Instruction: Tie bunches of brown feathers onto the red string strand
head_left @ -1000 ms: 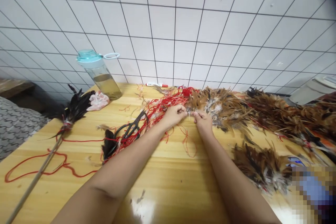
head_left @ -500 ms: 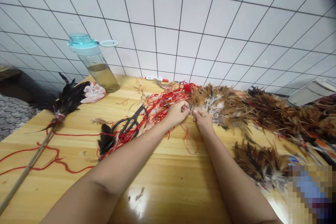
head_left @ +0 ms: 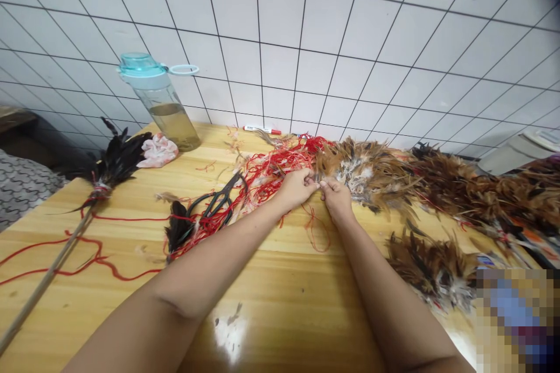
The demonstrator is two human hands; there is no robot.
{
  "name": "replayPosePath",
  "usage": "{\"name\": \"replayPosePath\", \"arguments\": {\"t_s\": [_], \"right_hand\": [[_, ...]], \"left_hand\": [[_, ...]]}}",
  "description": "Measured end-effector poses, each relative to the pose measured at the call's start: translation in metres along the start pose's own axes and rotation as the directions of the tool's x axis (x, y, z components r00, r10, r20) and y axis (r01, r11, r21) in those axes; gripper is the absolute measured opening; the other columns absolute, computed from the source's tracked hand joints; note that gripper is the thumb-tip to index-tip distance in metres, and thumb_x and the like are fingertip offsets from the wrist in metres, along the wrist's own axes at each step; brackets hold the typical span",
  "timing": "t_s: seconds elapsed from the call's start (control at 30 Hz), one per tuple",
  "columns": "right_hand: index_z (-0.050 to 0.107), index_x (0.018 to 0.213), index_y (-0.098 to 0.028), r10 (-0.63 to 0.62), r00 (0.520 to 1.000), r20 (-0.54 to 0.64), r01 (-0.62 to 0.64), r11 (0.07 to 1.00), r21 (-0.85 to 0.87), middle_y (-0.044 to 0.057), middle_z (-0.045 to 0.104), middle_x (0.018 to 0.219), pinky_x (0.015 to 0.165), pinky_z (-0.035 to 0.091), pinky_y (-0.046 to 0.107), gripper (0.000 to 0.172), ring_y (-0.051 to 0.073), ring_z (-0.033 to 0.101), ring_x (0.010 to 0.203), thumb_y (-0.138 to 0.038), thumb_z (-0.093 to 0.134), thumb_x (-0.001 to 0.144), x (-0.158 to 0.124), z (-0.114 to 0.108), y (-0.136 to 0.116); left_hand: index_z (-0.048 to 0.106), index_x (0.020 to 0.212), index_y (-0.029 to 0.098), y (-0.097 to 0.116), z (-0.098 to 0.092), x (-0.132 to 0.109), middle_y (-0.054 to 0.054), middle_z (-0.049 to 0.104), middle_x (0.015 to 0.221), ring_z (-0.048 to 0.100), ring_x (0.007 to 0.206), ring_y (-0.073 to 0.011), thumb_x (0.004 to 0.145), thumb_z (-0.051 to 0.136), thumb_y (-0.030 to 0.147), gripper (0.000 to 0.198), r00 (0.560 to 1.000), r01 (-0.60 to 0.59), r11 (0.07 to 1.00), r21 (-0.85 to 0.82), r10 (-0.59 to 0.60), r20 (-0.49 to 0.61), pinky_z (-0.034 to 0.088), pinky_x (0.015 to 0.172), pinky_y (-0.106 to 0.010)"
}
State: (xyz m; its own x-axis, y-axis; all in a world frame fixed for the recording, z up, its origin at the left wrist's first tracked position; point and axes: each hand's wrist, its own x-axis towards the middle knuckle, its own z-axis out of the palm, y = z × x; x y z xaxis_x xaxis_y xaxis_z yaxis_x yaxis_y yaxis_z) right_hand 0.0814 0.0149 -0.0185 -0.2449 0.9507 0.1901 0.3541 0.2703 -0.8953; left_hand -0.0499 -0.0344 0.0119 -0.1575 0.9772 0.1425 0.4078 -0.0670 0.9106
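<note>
My left hand and my right hand meet at the middle of the table, both closed in a pinch. Between the fingertips are small feathers, mostly covered by the fingers. Just behind my right hand spreads a pile of brown feathers with pale quill ends. Tangled red string lies behind and to the left of my left hand. A thin loop of red string curls on the wood below the hands. Black-handled scissors rest left of my left forearm, partly over the string.
A feather duster with black feathers lies at the left. Beside it stand a water bottle and crumpled pinkish tissue. A red-and-white marker lies by the tiled wall. More brown feather bundles cover the right side.
My fingertips have come closer together, hiding more of the feathers between them. The camera view has shifted slightly; the things on the table stay in place.
</note>
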Motion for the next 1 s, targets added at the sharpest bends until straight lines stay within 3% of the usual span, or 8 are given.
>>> {"name": "replayPosePath", "arguments": {"t_s": [0.1,0.2,0.53,0.8,0.87,1.0], "right_hand": [[0.048,0.052,-0.020,0.029,1.000,-0.002,-0.029,0.999,0.023,-0.003,0.043,0.047,0.054,0.032,0.026,0.032,0.013,0.038,0.051,-0.046,0.049,0.072,0.000,0.001,0.000],[0.050,0.055,-0.020,0.054,0.999,-0.002,-0.054,0.998,0.044,-0.003,0.044,0.047,0.054,0.032,0.026,0.030,0.013,0.039,0.050,-0.045,0.048,0.072,0.000,0.001,0.000],[0.052,0.054,-0.022,-0.108,0.993,0.049,0.111,0.991,-0.071,0.000,0.049,0.054,0.067,0.039,0.029,0.027,0.019,0.051,0.068,-0.038,0.047,0.075,-0.003,-0.001,-0.005],[0.052,0.053,-0.021,-0.134,0.990,0.043,0.138,0.981,-0.132,0.001,0.051,0.056,0.069,0.040,0.031,0.026,0.019,0.052,0.069,-0.035,0.047,0.074,-0.002,0.001,-0.006],[0.052,0.054,-0.021,-0.126,0.992,0.031,0.129,0.985,-0.118,0.001,0.050,0.056,0.068,0.039,0.030,0.024,0.018,0.051,0.066,-0.035,0.049,0.073,-0.002,0.002,-0.007],[0.054,0.059,-0.020,-0.043,0.998,0.044,0.043,0.999,0.020,-0.002,0.047,0.052,0.059,0.036,0.028,0.025,0.015,0.045,0.055,-0.039,0.050,0.074,-0.003,0.004,-0.008]], "left_hand": [[0.055,0.073,0.014,0.002,-0.002,0.000,0.003,0.055,0.065,0.048,0.059,-0.0092,0.071,0.057,0.016,0.003,1.000,-0.010,0.996,0.091,0.012,-0.012,0.036,0.059,-0.021],[0.055,0.073,0.014,0.002,-0.002,0.002,0.003,0.053,0.064,0.047,0.059,-0.0090,0.071,0.058,0.017,0.005,0.999,0.030,0.997,0.065,-0.028,-0.021,0.035,0.058,-0.021],[0.059,0.080,0.013,-0.005,-0.006,0.006,0.004,0.053,0.064,0.046,0.057,-0.0087,0.070,0.061,0.021,0.012,0.998,0.065,0.997,-0.031,-0.065,-0.006,0.034,0.054,-0.020],[0.060,0.067,0.014,0.005,-0.011,0.003,0.001,0.059,0.061,0.048,0.057,-0.0102,0.075,0.054,0.017,0.011,1.000,-0.011,0.987,0.160,0.009,0.016,0.034,0.057,-0.022],[0.062,0.068,0.013,0.005,-0.010,0.004,0.001,0.059,0.061,0.047,0.058,-0.0101,0.073,0.056,0.017,0.008,1.000,-0.001,0.994,0.112,0.002,-0.005,0.035,0.058,-0.023],[0.065,0.076,0.012,0.000,-0.007,0.006,0.001,0.062,0.068,0.051,0.063,-0.0101,0.067,0.060,0.016,0.010,0.998,0.064,0.978,-0.197,-0.067,-0.006,0.039,0.063,-0.022]]}}
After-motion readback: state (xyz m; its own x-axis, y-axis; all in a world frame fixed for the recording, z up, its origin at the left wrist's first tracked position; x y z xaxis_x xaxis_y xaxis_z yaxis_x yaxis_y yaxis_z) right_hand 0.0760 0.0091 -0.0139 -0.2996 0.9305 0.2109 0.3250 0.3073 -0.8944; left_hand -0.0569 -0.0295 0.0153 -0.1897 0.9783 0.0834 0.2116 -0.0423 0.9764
